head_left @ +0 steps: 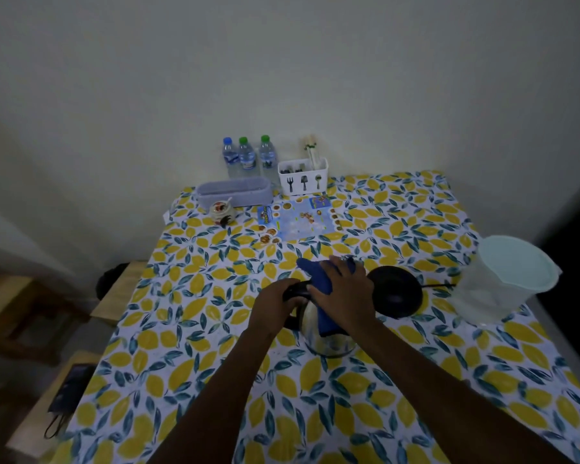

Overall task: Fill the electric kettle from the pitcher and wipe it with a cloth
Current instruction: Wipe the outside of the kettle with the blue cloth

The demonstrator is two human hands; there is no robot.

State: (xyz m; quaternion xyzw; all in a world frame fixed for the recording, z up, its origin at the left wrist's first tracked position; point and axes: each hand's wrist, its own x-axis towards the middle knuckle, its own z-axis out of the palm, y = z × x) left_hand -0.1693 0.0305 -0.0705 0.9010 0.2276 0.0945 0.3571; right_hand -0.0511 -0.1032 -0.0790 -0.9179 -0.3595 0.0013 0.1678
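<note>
From the head view I have the kettle (pixel 329 329) standing on the tabletop (pixel 449 380) in the middle of the scene, lifted off its black base (pixel 397 293), which sits just to its right, with the pitcher (pixel 506 279) further right. My left hand (pixel 275 304) is closed around the kettle's black handle (pixel 297 291) while my right hand (pixel 345 289) presses the blue cloth (pixel 318 279) flat over the top and down the near side. To wipe well, I judge I should keep the handle braced and draw the cloth down the steel wall in overlapping strokes, keeping the kettle upright so any water inside stays put.

A blue cloth (pixel 318 279) sits under the right hand (pixel 344 289), on a shiny silver kettle (pixel 329 333) with a black handle. Below both hands, the tablecloth (pixel 188 329) is white with yellow lemons and teal leaves. Right of the hands is a black round base (pixel 397 291) and a pale see-through pitcher (pixel 506 279).
</note>
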